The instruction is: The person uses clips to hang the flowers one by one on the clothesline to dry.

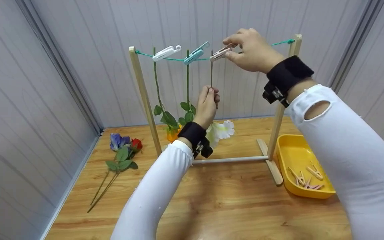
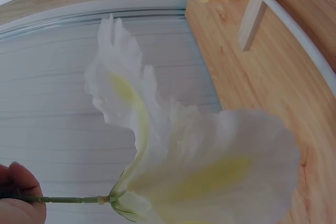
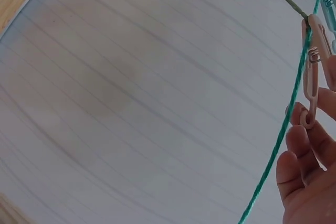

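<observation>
My left hand (image 1: 207,106) pinches the green stem (image 1: 211,76) of a white artificial flower (image 2: 210,171), whose bloom hangs below with yellow streaks on its petals. The stem's upper end meets a green cord (image 3: 283,124) at the mouth of a pale pink clothespin (image 1: 218,55). On that clothespin's handle end, the thumb and fingers of my right hand (image 1: 253,50) keep a grip. To its left, a teal clothespin (image 1: 194,56) and a white clothespin (image 1: 165,53) each clip a stem to the cord, leaves and flowers downward. My left forearm partly hides the blooms.
A wooden frame (image 1: 141,96) with a white crossbar (image 1: 231,160) carries the cord. Blue and red artificial flowers (image 1: 120,142) lie on the table at left. A yellow tray (image 1: 291,141) at right holds several clothespins (image 1: 314,172).
</observation>
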Available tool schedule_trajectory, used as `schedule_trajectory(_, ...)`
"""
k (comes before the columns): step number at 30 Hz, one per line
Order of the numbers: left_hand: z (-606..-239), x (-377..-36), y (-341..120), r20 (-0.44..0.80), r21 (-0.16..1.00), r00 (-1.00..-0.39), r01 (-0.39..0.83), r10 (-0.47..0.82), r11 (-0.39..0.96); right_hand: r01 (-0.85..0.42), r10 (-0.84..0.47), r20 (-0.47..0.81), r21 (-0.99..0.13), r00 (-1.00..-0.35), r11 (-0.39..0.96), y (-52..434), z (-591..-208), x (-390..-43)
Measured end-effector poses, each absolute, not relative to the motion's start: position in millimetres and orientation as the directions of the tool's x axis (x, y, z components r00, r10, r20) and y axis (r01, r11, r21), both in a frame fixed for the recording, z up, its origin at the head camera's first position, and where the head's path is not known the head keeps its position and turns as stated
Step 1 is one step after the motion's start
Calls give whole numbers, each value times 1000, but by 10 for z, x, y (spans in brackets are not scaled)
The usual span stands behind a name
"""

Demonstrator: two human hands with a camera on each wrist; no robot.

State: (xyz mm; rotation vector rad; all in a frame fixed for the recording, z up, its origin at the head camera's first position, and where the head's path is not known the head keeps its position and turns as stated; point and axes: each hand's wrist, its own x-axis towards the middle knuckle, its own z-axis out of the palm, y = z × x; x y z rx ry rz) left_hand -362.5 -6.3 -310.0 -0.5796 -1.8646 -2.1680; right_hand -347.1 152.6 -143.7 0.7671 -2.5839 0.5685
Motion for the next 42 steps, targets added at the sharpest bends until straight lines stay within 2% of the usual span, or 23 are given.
schedule_trajectory(4,-3069,-3601,-78,428,897,-899,410,90,-164,-584,-403,501,-280,-766,762,1575,-1440,-3441)
schedule_trajectory(10,-2985,-3543,-154,409,912,-906,401,106,-89,-592,-358,587,-269,-726,759,1681,-1467,-3376)
schedule_trajectory(15,-2936,-3503,-249,447,894,-889,447,99,-15,-621,-351,644,-250,-679,743,1810,-1538,-3304)
schedule_trajectory(19,-2912,-3422,-345,473,880,-878,475,77,13,-642,-325,678,-283,-659,713,1919,-1641,-3249)
schedule_trajectory(23,-2894,-3334,-476,506,863,-861,505,49,-24,-668,-321,675,-343,-665,660,2033,-1794,-3178)
schedule_trajectory(28,-2936,-3210,-665,553,833,-828,553,93,-33,-703,-412,615,-355,-672,616,2220,-2061,-3068)
schedule_trajectory(32,-3055,-3095,-786,568,810,-800,585,193,43,-694,-508,491,-351,-708,629,2423,-2288,-3007)
schedule_trajectory(34,-3133,-3029,-829,568,788,-784,606,251,110,-659,-536,388,-365,-750,658,2537,-2397,-2988)
schedule_trajectory(39,-3327,-2855,-916,538,681,-748,658,389,321,-469,-519,16,-452,-854,759,2813,-2650,-2967)
schedule_trajectory(42,-3435,-2768,-956,496,614,-737,672,459,414,-341,-469,-186,-471,-863,814,2952,-2814,-2987)
